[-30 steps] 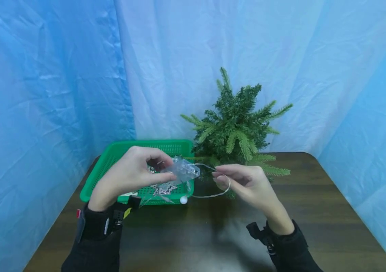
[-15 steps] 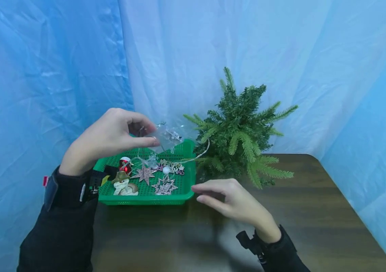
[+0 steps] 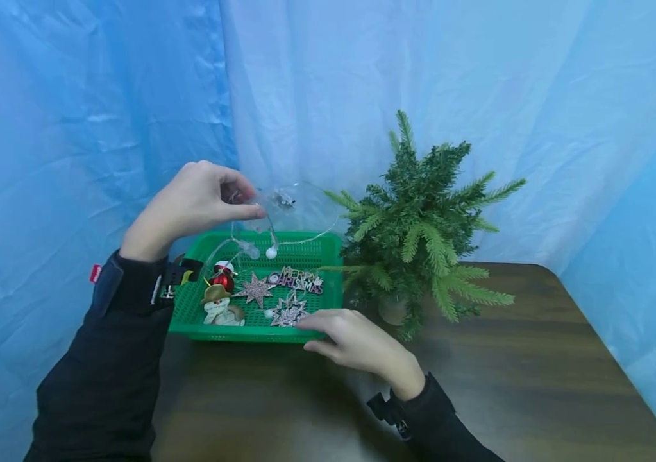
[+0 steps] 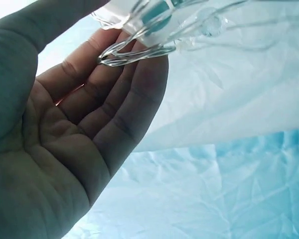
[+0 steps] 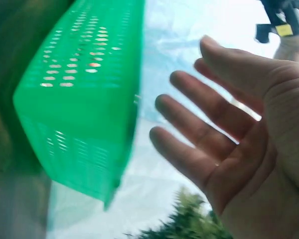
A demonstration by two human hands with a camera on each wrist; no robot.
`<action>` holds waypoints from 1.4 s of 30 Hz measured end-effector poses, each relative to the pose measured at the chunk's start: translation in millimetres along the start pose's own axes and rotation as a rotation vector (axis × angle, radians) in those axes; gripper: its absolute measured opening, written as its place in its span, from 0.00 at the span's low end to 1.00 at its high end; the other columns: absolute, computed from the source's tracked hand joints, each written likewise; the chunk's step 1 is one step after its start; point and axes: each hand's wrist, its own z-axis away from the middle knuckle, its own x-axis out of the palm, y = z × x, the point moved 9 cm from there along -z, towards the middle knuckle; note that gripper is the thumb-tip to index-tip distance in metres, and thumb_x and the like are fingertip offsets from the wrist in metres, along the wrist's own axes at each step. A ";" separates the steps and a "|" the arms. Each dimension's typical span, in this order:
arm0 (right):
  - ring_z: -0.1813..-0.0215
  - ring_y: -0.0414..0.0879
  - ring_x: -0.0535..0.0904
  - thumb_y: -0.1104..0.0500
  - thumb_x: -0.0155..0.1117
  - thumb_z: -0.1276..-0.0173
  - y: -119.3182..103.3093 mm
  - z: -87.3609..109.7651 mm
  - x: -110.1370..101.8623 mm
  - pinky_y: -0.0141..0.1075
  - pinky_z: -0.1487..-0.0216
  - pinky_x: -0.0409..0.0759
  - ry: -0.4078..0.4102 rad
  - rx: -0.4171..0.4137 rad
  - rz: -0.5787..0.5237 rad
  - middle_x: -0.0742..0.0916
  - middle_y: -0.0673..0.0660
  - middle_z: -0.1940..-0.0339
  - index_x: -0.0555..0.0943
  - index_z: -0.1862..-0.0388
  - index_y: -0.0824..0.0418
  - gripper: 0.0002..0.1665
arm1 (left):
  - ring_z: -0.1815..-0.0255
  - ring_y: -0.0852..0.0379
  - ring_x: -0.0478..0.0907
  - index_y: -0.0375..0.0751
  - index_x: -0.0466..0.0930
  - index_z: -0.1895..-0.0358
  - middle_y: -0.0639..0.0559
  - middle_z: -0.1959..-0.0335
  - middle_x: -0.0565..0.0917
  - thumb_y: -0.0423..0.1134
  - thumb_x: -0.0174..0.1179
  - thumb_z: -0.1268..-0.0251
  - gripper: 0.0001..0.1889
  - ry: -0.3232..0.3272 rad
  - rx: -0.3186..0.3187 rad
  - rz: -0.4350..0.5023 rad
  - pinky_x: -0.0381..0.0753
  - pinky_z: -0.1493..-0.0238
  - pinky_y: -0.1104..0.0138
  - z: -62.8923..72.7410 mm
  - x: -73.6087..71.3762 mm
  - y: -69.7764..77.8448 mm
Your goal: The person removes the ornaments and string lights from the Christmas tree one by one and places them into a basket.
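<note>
My left hand is raised above the back left of the green basket, thumb and fingers pinching a bundle of string lights. In the left wrist view, looped clear wire lies across the fingers, with a clear faceted bulb beyond. A translucent part with something silvery extends right of that hand. Wire hangs below it, with a small white ball. My right hand is over the basket's front right corner, fingers loosely extended; the right wrist view shows its palm holding nothing.
The basket holds a snowman ornament, a red ornament, a glittery star, a snowflake ornament and a Merry Christmas sign. Right of it stands a small artificial tree on the dark wooden table.
My left hand has lifted the string lights up and back from over the basket. My right hand has let go of the wire and moved down and left to the basket's front right corner.
</note>
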 end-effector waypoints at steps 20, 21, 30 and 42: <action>0.49 0.44 0.85 0.64 0.65 0.26 20.1 -3.9 22.8 0.33 0.47 0.81 0.000 0.065 0.132 0.88 0.54 0.48 0.83 0.39 0.60 0.18 | 0.64 0.53 0.81 0.40 0.89 0.56 0.51 0.65 0.87 0.46 0.71 0.35 0.13 -0.114 -0.102 0.005 0.78 0.60 0.54 -11.8 42.0 -54.0; 0.48 0.44 0.85 0.64 0.65 0.26 20.4 -3.5 22.3 0.33 0.47 0.81 -0.001 0.068 0.130 0.88 0.54 0.48 0.83 0.39 0.60 0.18 | 0.63 0.53 0.82 0.40 0.89 0.55 0.51 0.64 0.87 0.46 0.71 0.35 0.13 -0.124 -0.111 0.001 0.79 0.59 0.54 -12.2 46.5 -57.7; 0.51 0.43 0.86 0.64 0.66 0.27 17.5 -6.0 21.5 0.33 0.49 0.82 -0.002 0.061 0.123 0.89 0.54 0.49 0.84 0.40 0.60 0.18 | 0.64 0.53 0.81 0.43 0.89 0.58 0.50 0.63 0.86 0.44 0.71 0.35 0.10 -0.228 -0.164 -0.015 0.80 0.59 0.55 -13.8 84.9 -88.5; 0.51 0.42 0.86 0.63 0.66 0.27 22.2 -7.3 24.0 0.31 0.51 0.82 -0.018 0.088 0.123 0.89 0.53 0.49 0.84 0.40 0.59 0.18 | 0.70 0.53 0.77 0.42 0.88 0.62 0.49 0.67 0.85 0.42 0.72 0.36 0.07 -0.353 -0.202 0.005 0.75 0.64 0.58 -18.7 134.4 -116.6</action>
